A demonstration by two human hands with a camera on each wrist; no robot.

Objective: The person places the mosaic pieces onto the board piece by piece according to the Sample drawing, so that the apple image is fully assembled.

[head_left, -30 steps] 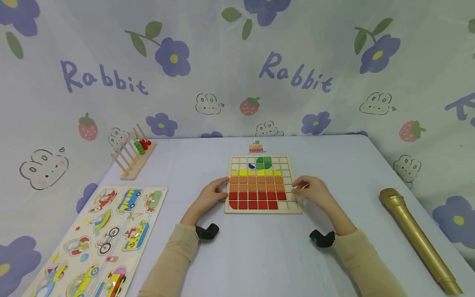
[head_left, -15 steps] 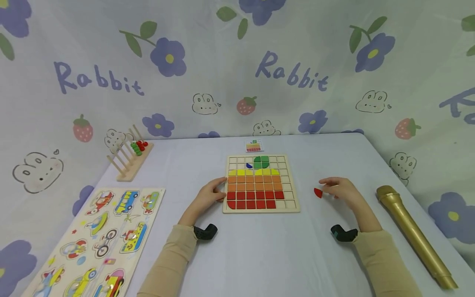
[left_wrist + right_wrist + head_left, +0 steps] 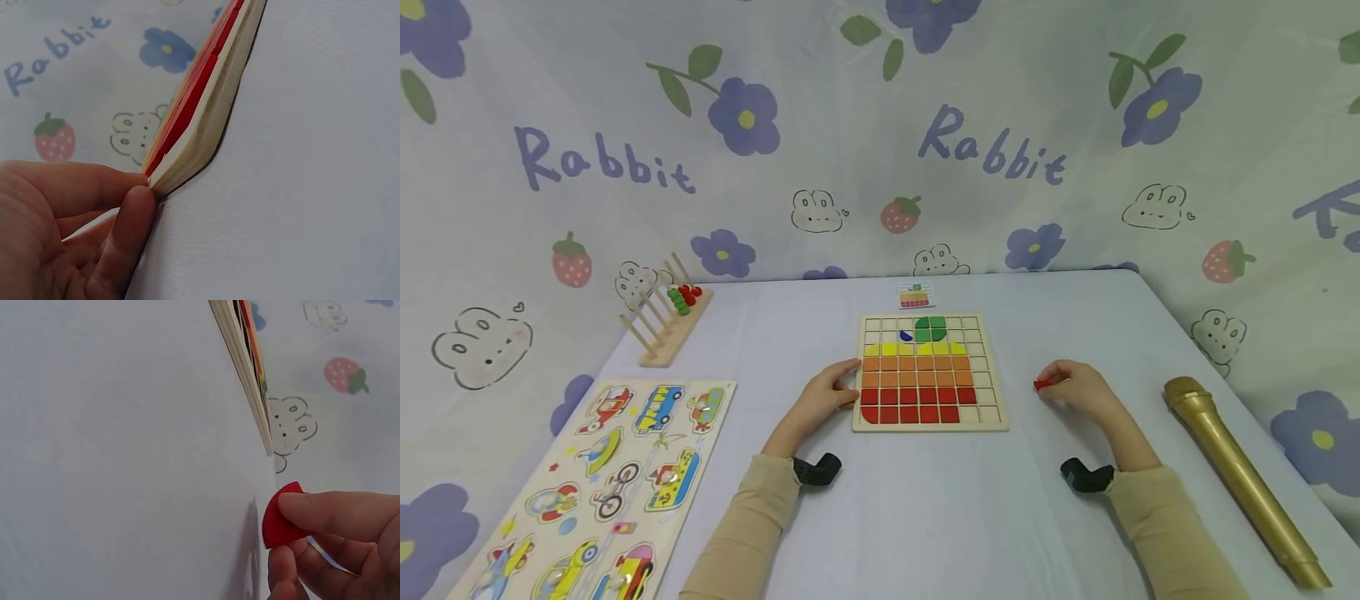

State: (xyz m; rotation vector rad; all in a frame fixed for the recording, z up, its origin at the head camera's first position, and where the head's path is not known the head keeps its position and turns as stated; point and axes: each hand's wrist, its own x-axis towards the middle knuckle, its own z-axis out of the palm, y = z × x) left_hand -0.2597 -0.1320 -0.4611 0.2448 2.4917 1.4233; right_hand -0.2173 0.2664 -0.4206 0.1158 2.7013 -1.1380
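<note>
My left hand (image 3: 826, 395) rests at the left edge of a wooden grid board (image 3: 991, 367), its index fingertip and thumb touching the side. In the left wrist view, those fingertips (image 3: 134, 203) meet the board's pale corner below the red tiles. My right hand (image 3: 1078, 392) is right of the board and pinches a red quarter-round tile (image 3: 281, 522) between thumb and fingers, its curved edge facing outward. Orange tiles (image 3: 917, 371), red tiles (image 3: 908, 406), yellow, green and one blue tile fill much of the grid; bare squares (image 3: 977, 414) show at the lower right.
A small pattern card (image 3: 915, 295) lies behind the board. At the left are a peg stand (image 3: 664, 342) with red and green beads and a vehicle picture board (image 3: 587, 492). A gold microphone (image 3: 1243, 479) lies on the white table at the right.
My right hand left the board's right edge and moved right to the red quarter-round tile, which it now pinches. My left hand stays at the board's left edge.
</note>
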